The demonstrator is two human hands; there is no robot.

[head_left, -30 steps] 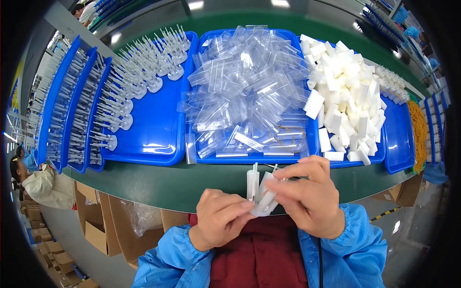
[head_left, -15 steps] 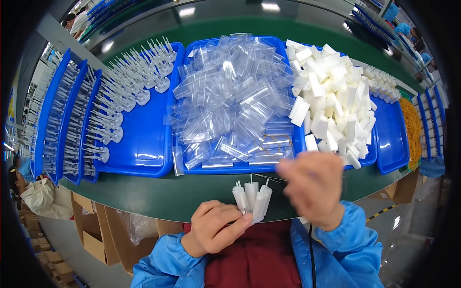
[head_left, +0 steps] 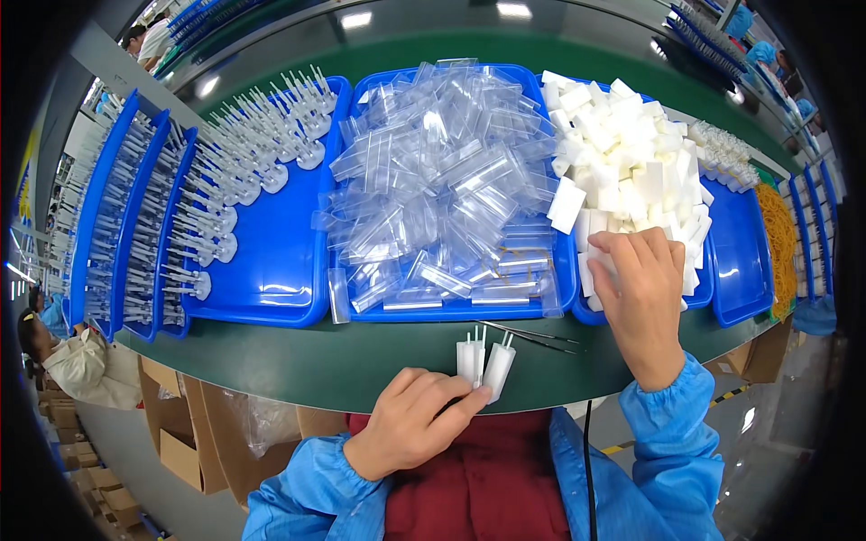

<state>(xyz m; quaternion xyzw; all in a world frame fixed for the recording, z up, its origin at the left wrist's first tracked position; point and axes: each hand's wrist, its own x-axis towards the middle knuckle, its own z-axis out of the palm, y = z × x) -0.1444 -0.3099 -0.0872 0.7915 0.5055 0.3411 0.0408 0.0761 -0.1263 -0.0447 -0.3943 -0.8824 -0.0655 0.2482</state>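
My left hand (head_left: 419,419) is closed round the lower end of a pronged plastic piece, near the table's front edge. White foam sleeves (head_left: 499,371) stand on its prongs, with thin pale tips poking out of their tops. The base is hidden by my fingers. My right hand (head_left: 645,293) reaches to the near side of a heap of white foam blocks (head_left: 631,171). Its thumb and fingertips close round one white foam block (head_left: 602,260) there, partly covered by the hand. Tweezers (head_left: 532,335) lie on the green table between my hands.
A blue tray (head_left: 262,261) at left holds pronged clear pieces standing upright. The middle tray is heaped with clear plastic sleeves (head_left: 442,189). At right are a smaller blue tray (head_left: 740,261) and yellow-orange bands (head_left: 776,234). Upright tray stacks flank both sides; cardboard boxes (head_left: 185,442) stand below.
My right hand has moved up and right, from beside the pronged piece to the foam heap. My left hand keeps its hold, and the sleeved piece has turned slightly.
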